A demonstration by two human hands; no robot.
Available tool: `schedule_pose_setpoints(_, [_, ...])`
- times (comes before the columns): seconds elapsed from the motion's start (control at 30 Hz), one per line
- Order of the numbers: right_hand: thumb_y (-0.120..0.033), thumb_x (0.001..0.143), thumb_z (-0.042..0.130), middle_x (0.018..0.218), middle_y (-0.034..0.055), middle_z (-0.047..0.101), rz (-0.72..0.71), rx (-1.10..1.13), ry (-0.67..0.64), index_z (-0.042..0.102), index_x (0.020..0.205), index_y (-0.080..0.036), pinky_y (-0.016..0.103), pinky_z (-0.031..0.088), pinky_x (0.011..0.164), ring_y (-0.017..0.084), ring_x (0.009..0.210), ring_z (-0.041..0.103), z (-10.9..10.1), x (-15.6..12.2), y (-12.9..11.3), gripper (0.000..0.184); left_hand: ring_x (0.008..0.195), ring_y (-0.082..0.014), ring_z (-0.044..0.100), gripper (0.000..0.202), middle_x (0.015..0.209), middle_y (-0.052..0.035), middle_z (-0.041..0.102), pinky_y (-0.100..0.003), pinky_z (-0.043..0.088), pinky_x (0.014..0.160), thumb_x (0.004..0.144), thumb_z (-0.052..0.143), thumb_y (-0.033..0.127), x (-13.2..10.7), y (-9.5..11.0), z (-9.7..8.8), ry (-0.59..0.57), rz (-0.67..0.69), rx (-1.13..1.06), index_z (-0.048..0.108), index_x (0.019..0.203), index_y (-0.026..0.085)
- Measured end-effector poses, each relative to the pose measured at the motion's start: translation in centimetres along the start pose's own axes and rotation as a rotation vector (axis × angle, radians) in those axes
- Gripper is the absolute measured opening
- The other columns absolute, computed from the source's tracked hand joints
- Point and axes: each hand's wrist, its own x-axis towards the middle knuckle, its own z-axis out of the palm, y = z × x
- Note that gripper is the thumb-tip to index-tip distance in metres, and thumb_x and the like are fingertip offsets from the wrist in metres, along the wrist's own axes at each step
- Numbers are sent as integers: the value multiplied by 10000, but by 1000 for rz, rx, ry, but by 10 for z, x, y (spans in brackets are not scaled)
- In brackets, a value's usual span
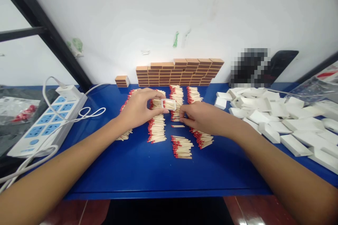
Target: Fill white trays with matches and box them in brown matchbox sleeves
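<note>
My left hand point(139, 107) grips a small white matchbox tray point(174, 107) between thumb and fingers. Some red-tipped matches lie inside the tray. My right hand point(199, 116) is just to the right of the tray, fingers pinched low over the matches; whatever is between the fingertips is hidden. Under and around both hands, red-headed matches lie in rows, with one row point(156, 130) below the left hand and another point(194, 95) behind the right. Closer to me is a separate pile of matches point(182, 147). A few loose matches point(177, 126) lie between.
Closed brown matchboxes point(179, 74) are stacked against the wall, with a single one point(121, 81) to their left. White empty trays point(274, 112) heap up on the right of the blue table point(158, 175). A power strip point(50, 119) with white cables sits on the left.
</note>
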Motion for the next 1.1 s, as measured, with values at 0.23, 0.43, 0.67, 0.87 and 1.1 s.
schedule_pose_setpoints(0.23, [-258, 1010, 547, 787, 20, 703, -5, 16, -20, 637, 894, -201, 281, 343, 614, 149, 654, 553, 1, -1, 1, 158, 1015, -225, 742, 381, 1097, -44, 800, -353, 549, 909, 803, 886, 439, 0, 0, 1, 5, 8, -5, 754, 1074, 206])
schedule_pose_setpoints(0.43, [-249, 1000, 559, 794, 16, 713, -10, 33, -40, 668, 896, -205, 282, 350, 628, 148, 669, 569, 1, 0, 0, 157, 1018, -224, 742, 380, 1104, -42, 801, -352, 551, 908, 801, 891, 427, 0, 0, 0, 0, 10, -1, 757, 1081, 207])
schedule_pose_setpoints(0.67, [-245, 1002, 545, 793, 18, 703, -29, 36, -65, 620, 850, -204, 283, 332, 612, 147, 663, 555, -1, -1, -2, 175, 1013, -222, 743, 383, 1099, -40, 802, -350, 550, 902, 796, 895, 429, 0, -1, 0, 5, 16, 3, 758, 1075, 205])
schedule_pose_setpoints(0.87, [-231, 989, 544, 827, 27, 719, -46, 47, -69, 644, 885, -203, 288, 337, 612, 155, 682, 576, -2, -3, -4, 147, 1003, -219, 739, 381, 1099, -37, 801, -353, 542, 901, 812, 879, 448, 0, 1, 0, -4, 7, 6, 752, 1081, 209])
schedule_pose_setpoints(1.1, [-334, 998, 608, 818, 11, 721, -64, 75, -96, 680, 955, -229, 282, 340, 612, 158, 670, 584, -2, -4, -6, 134, 1006, -226, 734, 383, 1103, -41, 800, -368, 539, 898, 823, 868, 460, 0, 1, -1, -12, -2, 7, 750, 1089, 211])
